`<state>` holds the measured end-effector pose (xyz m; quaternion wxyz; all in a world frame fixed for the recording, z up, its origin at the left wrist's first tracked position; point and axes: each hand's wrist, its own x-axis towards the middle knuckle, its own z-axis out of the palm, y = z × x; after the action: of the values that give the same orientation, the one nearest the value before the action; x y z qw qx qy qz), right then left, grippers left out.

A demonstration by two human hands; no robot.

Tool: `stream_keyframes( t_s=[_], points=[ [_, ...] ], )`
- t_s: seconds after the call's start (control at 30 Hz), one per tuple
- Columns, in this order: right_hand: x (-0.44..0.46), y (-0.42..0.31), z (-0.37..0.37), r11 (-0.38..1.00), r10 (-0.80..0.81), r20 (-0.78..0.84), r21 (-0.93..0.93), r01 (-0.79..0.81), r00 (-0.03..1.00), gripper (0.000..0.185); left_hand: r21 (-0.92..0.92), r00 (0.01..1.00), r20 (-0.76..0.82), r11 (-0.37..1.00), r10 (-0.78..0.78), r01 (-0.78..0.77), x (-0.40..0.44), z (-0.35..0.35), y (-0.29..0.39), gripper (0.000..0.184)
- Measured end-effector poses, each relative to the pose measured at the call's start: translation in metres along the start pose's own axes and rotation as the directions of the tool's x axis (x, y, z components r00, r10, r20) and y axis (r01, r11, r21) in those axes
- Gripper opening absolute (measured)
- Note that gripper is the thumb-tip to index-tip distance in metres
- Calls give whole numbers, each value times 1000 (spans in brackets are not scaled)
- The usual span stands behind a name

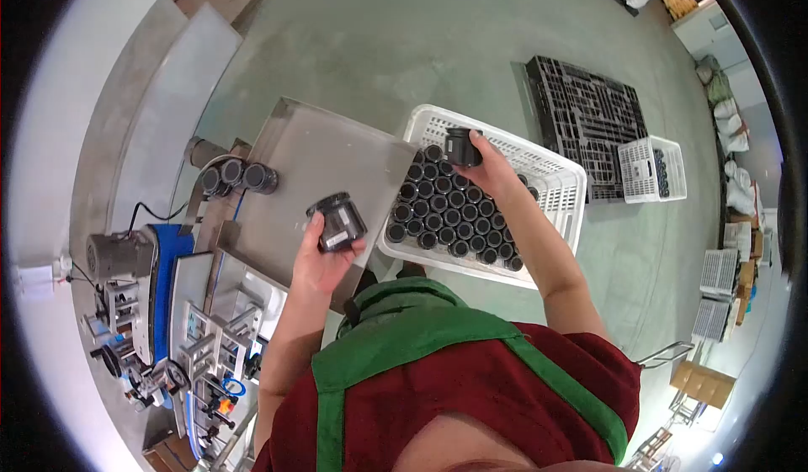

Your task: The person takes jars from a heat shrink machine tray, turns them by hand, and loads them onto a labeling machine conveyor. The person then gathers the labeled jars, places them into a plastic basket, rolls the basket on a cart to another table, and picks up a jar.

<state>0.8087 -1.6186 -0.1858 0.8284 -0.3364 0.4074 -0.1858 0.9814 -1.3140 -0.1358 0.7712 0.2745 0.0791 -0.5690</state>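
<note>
My left hand [324,257] is closed around a dark, black-lidded jar [342,221] with a pale label, held above the metal tray table [316,148]. A second jar [462,147], also dark with a label, is in my right hand [490,166], over the far side of the white plastic crate [561,194]. Many dark-lidded jars [454,217] stand packed upright in the crate, under my right forearm. Several more jars [260,177] are grouped at the tray table's left edge.
A labelling-type machine with a blue belt [171,278] and a motor [120,256] stands at left. Beyond the crate lies a black pallet [589,119], with a smaller white crate [652,169] of jars at its edge. Cartons [702,383] sit at the far right.
</note>
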Motion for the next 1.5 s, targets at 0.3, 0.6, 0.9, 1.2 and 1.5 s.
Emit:
stream_keyframes(
  t_s=[0.3, 0.6, 0.9, 1.2, 1.5],
  points=[
    [185, 127, -132, 621, -304, -423, -767, -159, 854, 80, 109, 988, -156, 994, -11, 28, -4, -30, -43, 60],
    [283, 220, -100, 433, -473, -273, -900, -48, 838, 79, 198, 938, -336, 980, 78, -11, -11, -42, -51, 69],
    [236, 190, -84, 397, -567, -101, -903, 164, 817, 47, 498, 962, -264, 864, 63, 80, 43, -33, -49, 64],
    [-15, 91, -37, 781, 161, 444, -603, 161, 881, 68, 993, 982, 62, -93, -178, -79, 128, 13, -110, 125],
    [238, 191, -169, 737, -376, -456, -675, -38, 806, 66, 984, 997, -72, 164, 30, 66, 75, -9, -61, 62]
  ],
)
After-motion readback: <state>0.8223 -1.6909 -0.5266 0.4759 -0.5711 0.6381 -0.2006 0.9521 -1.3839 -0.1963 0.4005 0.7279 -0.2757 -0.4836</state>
